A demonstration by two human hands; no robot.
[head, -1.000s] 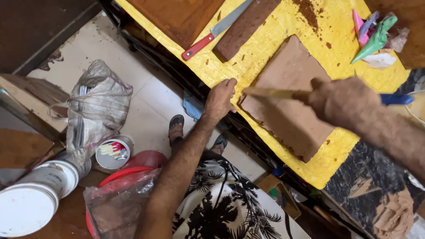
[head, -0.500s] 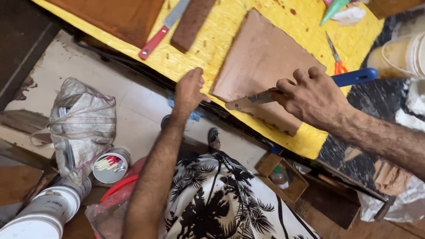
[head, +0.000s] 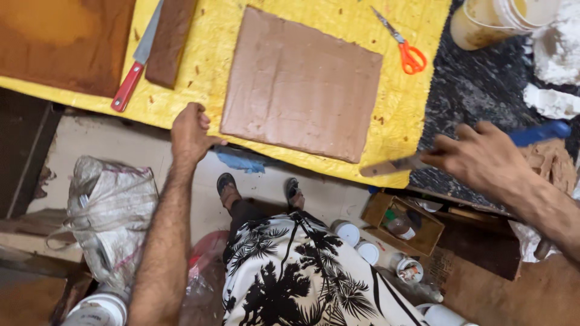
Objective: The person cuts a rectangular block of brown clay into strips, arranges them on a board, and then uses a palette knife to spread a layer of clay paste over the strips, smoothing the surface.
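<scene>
Gripping the near edge of the yellow table cover [head: 199,72] with the left hand [head: 188,134], fingers curled shut over the rim, just beside the lower left corner of the one square brown clay slab [head: 302,84] lying flat on that cover. Closing the right hand [head: 480,160] round a blue-handled knife [head: 465,151], blade pointing left and hovering over the cover's lower right edge, apart from the slab; hands well apart from each other.

Counting knives: two, the second a red-handled knife [head: 138,63] resting at upper left against one narrow brown bar [head: 170,39]. One pair of orange-handled scissors [head: 402,45] at upper right on the cover. One large brown board [head: 60,42] at far left. One translucent tub [head: 495,21] at the top right corner, beside white lumps [head: 556,66] on a dark mat.

Below the table: one crumpled grey sack [head: 109,208] at left; one small wooden box [head: 403,223] holding a bottle; three round white-lidded jars [head: 368,244] near it, labels too small to make out; one white bucket [head: 96,308] at bottom left. Two sandalled feet [head: 260,190] on the pale floor.
</scene>
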